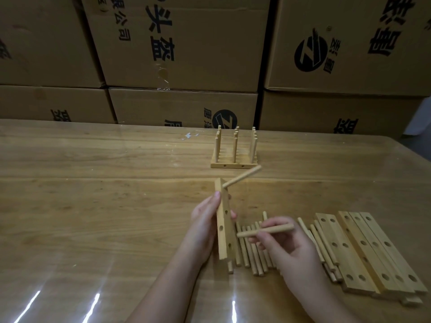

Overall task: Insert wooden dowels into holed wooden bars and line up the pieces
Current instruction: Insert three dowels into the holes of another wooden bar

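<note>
My left hand (205, 220) grips a holed wooden bar (225, 226) held on edge above the table. One dowel (242, 176) sticks out of the bar's far end, slanting up to the right. My right hand (283, 241) pinches a loose dowel (264, 230) held crosswise, its left tip close to the bar's side. Under both hands lies a pile of loose dowels (251, 255). Several holed bars (370, 252) lie side by side at the right. Finished bars with upright dowels (234, 151) stand lined up farther back.
The wooden table (105, 194) has a glossy cover. Stacked cardboard boxes (186, 47) form a wall behind its far edge. A scrap of white tape (190, 135) lies near that edge.
</note>
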